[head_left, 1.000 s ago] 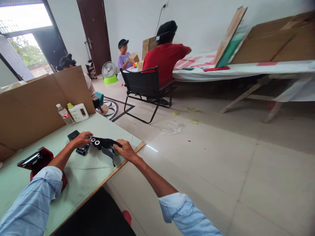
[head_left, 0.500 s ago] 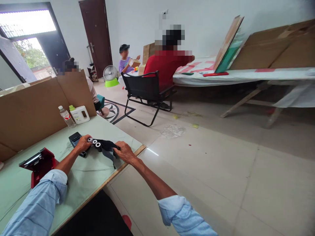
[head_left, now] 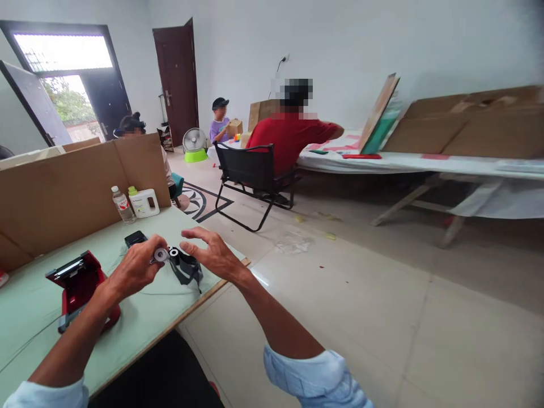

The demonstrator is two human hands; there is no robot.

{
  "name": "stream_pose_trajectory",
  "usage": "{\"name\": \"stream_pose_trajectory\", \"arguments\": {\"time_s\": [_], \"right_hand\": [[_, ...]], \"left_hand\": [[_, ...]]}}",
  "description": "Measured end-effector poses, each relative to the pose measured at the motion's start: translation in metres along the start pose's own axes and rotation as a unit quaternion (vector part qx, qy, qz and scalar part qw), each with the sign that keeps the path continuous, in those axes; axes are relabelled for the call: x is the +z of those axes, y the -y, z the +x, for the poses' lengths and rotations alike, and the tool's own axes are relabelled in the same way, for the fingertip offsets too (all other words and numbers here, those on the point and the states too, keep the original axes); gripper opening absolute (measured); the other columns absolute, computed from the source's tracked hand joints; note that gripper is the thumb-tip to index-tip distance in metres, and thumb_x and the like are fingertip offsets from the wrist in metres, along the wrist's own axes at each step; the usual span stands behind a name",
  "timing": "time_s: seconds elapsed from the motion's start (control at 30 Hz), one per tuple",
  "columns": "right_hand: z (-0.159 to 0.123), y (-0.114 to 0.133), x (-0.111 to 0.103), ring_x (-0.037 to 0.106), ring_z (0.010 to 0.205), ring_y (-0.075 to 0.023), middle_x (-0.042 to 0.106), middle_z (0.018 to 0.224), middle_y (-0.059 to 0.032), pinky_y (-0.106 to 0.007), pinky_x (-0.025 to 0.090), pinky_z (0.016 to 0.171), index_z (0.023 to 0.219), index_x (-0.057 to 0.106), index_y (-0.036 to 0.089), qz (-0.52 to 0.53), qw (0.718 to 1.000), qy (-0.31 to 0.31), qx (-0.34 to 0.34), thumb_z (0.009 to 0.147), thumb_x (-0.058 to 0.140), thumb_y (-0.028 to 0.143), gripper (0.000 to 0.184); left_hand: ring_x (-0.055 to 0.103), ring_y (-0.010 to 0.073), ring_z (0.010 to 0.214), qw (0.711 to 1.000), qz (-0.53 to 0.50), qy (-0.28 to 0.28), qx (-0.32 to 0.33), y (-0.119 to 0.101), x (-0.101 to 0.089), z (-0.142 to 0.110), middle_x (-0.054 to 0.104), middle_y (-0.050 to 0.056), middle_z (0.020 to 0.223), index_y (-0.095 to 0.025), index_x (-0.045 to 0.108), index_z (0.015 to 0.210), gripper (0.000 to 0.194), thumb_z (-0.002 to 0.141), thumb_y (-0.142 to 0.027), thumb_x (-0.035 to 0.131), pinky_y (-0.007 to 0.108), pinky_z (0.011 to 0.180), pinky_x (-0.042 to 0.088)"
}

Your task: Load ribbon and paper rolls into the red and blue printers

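My left hand (head_left: 138, 260) is closed around a small white-ended roll (head_left: 160, 255) with a hole in its middle. Just right of it on the table lies a crumpled dark strip or pouch (head_left: 187, 269); I cannot tell which. Another small roll (head_left: 173, 253) with a white end sits at its upper left edge. Over that dark material hovers my right hand (head_left: 215, 252), thumb and fingers apart, holding nothing. Left of my left forearm stands a red and black device (head_left: 80, 283) with its lid raised. A dark boxy device (head_left: 135, 238) is partly hidden behind my left hand.
A clear bottle (head_left: 123, 205) and a white jug (head_left: 144, 203) stand at the table's back, before a cardboard panel (head_left: 63, 198). The table's wooden edge (head_left: 212, 289) runs below my right hand. Beyond are a person in red (head_left: 276, 139), a folding chair (head_left: 246, 167) and a fan (head_left: 195, 144).
My right hand has let go of the dark material and opened above it. My left hand has lifted a white-ended roll closer to me. The view has tilted up slightly.
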State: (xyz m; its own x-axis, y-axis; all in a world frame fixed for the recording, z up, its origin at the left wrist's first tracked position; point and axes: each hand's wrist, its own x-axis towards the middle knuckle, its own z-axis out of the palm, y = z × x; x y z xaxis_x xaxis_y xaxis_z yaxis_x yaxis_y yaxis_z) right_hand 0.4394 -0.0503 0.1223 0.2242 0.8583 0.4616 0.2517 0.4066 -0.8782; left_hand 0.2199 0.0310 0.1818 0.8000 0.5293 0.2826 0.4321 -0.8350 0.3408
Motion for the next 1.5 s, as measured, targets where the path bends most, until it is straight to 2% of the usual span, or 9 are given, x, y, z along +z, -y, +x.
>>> {"name": "stream_pose_trajectory", "arguments": {"time_s": [0.23,0.43,0.67,0.87,0.97,1.1,1.2,1.37,1.5], "right_hand": [[-0.027,0.024,0.03,0.073,0.102,-0.0248,0.08,0.105,-0.0066,-0.04,0.055,0.097,0.109,0.081,0.02,0.132,0.966,0.199,0.102,0.085,0.077,0.065,0.051],[-0.045,0.02,0.062,0.069,0.08,-0.0163,0.073,0.089,-0.0023,-0.031,0.053,0.082,0.098,0.077,0.018,0.24,0.94,0.186,0.157,0.081,0.083,0.06,0.046],[-0.044,0.007,0.06,0.064,0.077,-0.0153,0.07,0.093,-0.0043,-0.029,0.054,0.071,0.104,0.077,0.018,0.234,0.934,0.203,0.176,0.082,0.079,0.063,0.05],[-0.045,0.003,0.054,0.062,0.078,-0.0154,0.07,0.093,-0.004,-0.027,0.052,0.065,0.104,0.077,0.018,0.211,0.948,0.171,0.166,0.081,0.08,0.054,0.043],[-0.052,0.003,0.052,0.064,0.085,-0.016,0.073,0.102,-0.004,-0.028,0.053,0.072,0.117,0.074,0.018,0.196,0.96,0.133,0.153,0.079,0.083,0.045,0.047],[-0.067,0.012,0.052,0.066,0.097,-0.019,0.074,0.109,-0.0033,-0.033,0.053,0.089,0.125,0.071,0.02,0.132,0.979,0.111,0.107,0.078,0.085,0.036,0.052],[-0.075,0.02,0.055,0.067,0.101,-0.0207,0.073,0.112,-0.003,-0.035,0.052,0.091,0.126,0.07,0.021,0.063,0.989,0.115,0.069,0.077,0.085,0.03,0.052],[-0.086,0.029,0.058,0.067,0.112,-0.0244,0.071,0.122,-0.0061,-0.039,0.053,0.099,0.133,0.067,0.023,-0.006,0.994,0.113,0.013,0.078,0.086,0.028,0.058],[-0.115,0.04,0.063,0.064,0.121,-0.029,0.07,0.127,-0.0112,-0.044,0.05,0.107,0.118,0.075,0.022,-0.043,0.999,-0.018,-0.026,0.08,0.087,0.033,0.041]], "left_hand": [[0.069,0.0221,0.088,0.998,-0.035,-0.031,0.048,-0.022,-0.001,-0.051,0.073,0.003,0.1,-0.026,0.057,0.106,0.023,0.087,-0.013,0.059,0.033,0.077,0.049],[0.069,0.0226,0.092,0.996,-0.067,-0.035,0.038,-0.016,0.005,-0.062,0.073,0.003,0.104,-0.025,0.058,0.106,0.026,0.085,-0.011,0.066,0.034,0.079,0.051],[0.064,0.021,0.087,0.994,-0.087,-0.052,0.05,-0.004,0.015,-0.057,0.07,0.003,0.091,-0.023,0.066,0.102,0.022,0.086,-0.008,0.067,0.033,0.077,0.05],[0.066,0.023,0.098,0.99,-0.114,-0.056,0.057,-0.011,0.018,-0.049,0.074,0.005,0.102,-0.023,0.07,0.102,0.021,0.085,-0.01,0.069,0.038,0.087,0.052],[0.067,0.026,0.111,0.979,-0.199,-0.05,0.004,-0.014,0.014,-0.054,0.073,0.009,0.119,-0.022,0.07,0.111,0.026,0.085,-0.02,0.073,0.041,0.094,0.055],[0.073,0.0264,0.104,0.907,-0.409,0.027,-0.096,-0.009,0.013,-0.068,0.076,0.01,0.114,-0.019,0.07,0.117,0.039,0.088,-0.044,0.077,0.041,0.09,0.061],[0.075,0.0236,0.095,0.875,-0.47,0.038,-0.111,-0.006,0.02,-0.079,0.076,0.01,0.113,-0.018,0.071,0.116,0.045,0.082,-0.043,0.085,0.038,0.085,0.062],[0.075,0.0247,0.1,0.898,-0.427,-0.025,-0.103,-0.01,0.026,-0.095,0.077,0.011,0.111,-0.016,0.075,0.112,0.041,0.077,-0.033,0.088,0.038,0.088,0.064],[0.076,0.0232,0.097,0.934,-0.33,-0.101,-0.089,-0.014,0.018,-0.107,0.077,0.008,0.111,-0.018,0.074,0.115,0.042,0.075,-0.025,0.088,0.039,0.09,0.065]]}}
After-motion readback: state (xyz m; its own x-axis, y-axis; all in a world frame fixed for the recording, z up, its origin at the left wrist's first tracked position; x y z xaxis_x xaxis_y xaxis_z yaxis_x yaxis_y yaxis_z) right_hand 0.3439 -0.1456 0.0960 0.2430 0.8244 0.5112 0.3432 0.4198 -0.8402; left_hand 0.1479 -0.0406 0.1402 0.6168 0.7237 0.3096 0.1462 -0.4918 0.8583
